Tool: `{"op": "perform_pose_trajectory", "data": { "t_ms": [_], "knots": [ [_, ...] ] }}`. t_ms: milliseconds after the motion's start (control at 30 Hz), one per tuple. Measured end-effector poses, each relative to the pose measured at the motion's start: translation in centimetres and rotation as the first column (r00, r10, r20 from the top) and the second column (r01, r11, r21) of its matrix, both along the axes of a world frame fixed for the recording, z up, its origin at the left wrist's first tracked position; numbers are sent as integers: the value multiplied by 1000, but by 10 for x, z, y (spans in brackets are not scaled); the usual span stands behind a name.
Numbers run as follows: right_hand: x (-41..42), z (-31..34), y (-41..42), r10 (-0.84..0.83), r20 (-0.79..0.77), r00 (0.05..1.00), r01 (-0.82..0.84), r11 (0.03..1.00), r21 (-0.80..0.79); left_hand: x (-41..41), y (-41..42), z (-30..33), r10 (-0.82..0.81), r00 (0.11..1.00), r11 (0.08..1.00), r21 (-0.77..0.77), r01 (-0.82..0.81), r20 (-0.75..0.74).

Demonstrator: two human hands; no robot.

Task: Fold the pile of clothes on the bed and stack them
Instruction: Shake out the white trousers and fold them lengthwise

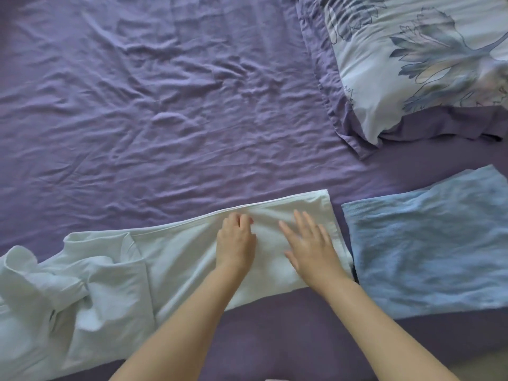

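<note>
1. Right hand (310,243): fingers straight and spread, palm flat on the white garment (176,254), near its right end.
2. Left hand (236,240): just left of the right one, also on the garment, fingers curled at the knuckles. Can't tell if it pinches cloth or only presses.
3. White garment is the landmark: a long band along the near bed edge, right part flat and doubled, left end bunched and crumpled.
4. Handling, my read: thin, light, limp cotton, no stiffness, creases easily. Take it by the hemmed far edge or corners; smooth before each fold.
5. Blue folded cloth (428,257): just right of the garment, narrow gap between.
6. Pillow (412,67): beyond it, right. Purple sheet (165,105) underneath.
7. Count: one white garment, one blue cloth, one pillow, two hands.
</note>
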State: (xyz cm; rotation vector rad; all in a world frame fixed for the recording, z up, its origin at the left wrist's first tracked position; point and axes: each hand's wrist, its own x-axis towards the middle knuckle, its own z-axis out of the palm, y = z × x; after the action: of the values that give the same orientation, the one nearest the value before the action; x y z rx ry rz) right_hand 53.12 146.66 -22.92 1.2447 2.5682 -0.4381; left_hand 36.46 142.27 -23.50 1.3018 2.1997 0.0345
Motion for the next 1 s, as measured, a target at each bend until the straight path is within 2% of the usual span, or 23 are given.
{"op": "perform_pose_trajectory", "data": {
  "t_ms": [67, 100, 167, 233, 300, 500, 567, 600, 667, 700, 767, 867, 967, 1000],
  "knots": [
    [-1, -15, 6, 84, 166, 983, -41, 968, -247, 10, -30, -5, -140, 988, 990, -39, 137, -71],
    [0, -21, 14, 84, 222, 971, -21, 962, -273, 7, -45, -10, -180, 978, 978, -126, 166, -109],
    [-1, -26, 27, 37, 267, 963, 29, 971, -239, -6, -73, -18, -131, 976, 953, -295, 75, -176],
    [-12, -25, 25, -52, 273, 961, 117, 967, -226, -20, -92, -21, -11, 982, 930, -364, -60, -189],
    [-29, -23, 8, -138, 283, 949, 217, 938, -270, -27, -98, -20, 52, 986, 908, -404, -111, -156],
    [-2, -26, -37, -42, 348, 937, 128, 965, -227, -27, -83, -10, 65, 996, 879, -470, -84, -57],
    [6, -23, -35, -51, 337, 940, 130, 967, -218, -31, -88, -2, 59, 998, 904, -423, -63, -23],
    [5, -19, -36, -62, 316, 947, 135, 967, -215, -32, -92, 3, 12, 1000, 939, -343, -18, -20],
    [3, -12, -44, -53, 235, 971, 107, 968, -225, -25, -102, 11, -190, 980, 981, -41, 188, -52],
    [4, -10, -51, -7, 200, 980, 56, 969, -241, -19, -108, 12, -285, 956, 955, 67, 290, -75],
    [9, -8, -62, 119, 187, 975, -67, 962, -264, -3, -113, 14, -405, 910, 912, 38, 409, -86],
    [9, 3, -60, 199, 158, 967, -164, 964, -210, 6, -109, 15, -415, 906, 910, -60, 411, -85],
    [10, 9, -43, 186, -48, 981, -188, 981, -40, 2, -105, 13, -411, 908, 911, 1, 412, -85],
    [10, 11, -38, 169, -86, 982, -175, 982, -68, -1, -105, 13, -401, 916, 915, 32, 401, -25]
  ]
}}
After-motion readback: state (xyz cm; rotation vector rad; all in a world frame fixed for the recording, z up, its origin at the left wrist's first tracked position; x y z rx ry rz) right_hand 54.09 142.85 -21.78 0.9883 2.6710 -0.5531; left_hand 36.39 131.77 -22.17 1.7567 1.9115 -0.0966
